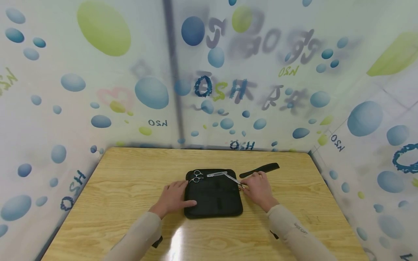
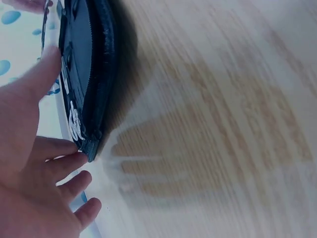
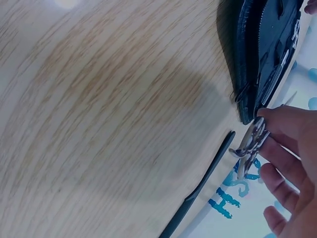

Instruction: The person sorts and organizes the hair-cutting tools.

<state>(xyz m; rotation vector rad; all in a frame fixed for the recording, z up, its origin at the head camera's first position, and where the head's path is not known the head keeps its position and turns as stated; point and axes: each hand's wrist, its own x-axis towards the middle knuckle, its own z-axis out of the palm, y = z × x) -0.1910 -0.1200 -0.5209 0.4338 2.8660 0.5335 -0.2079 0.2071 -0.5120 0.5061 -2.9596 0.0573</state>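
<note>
A black zippered case (image 1: 213,199) lies on the wooden table. My left hand (image 1: 174,197) rests at its left edge, fingers extended and thumb over the lower left part. In the left wrist view, the fingertips (image 2: 81,158) are at the case's corner. One pair of scissors (image 1: 197,176) lies across the top of the case, finger rings to the left, its middle hidden by a black band. My right hand (image 1: 259,188) pinches another pair of scissors (image 3: 251,144) near the finger rings, beside the case's right edge. Its blades (image 1: 232,178) point up-left over the case.
A black comb (image 1: 261,169) lies on the table (image 1: 137,181) beyond my right hand, just right of the case. Walls covered with printed bubbles (image 1: 151,92) stand behind the table and along both sides.
</note>
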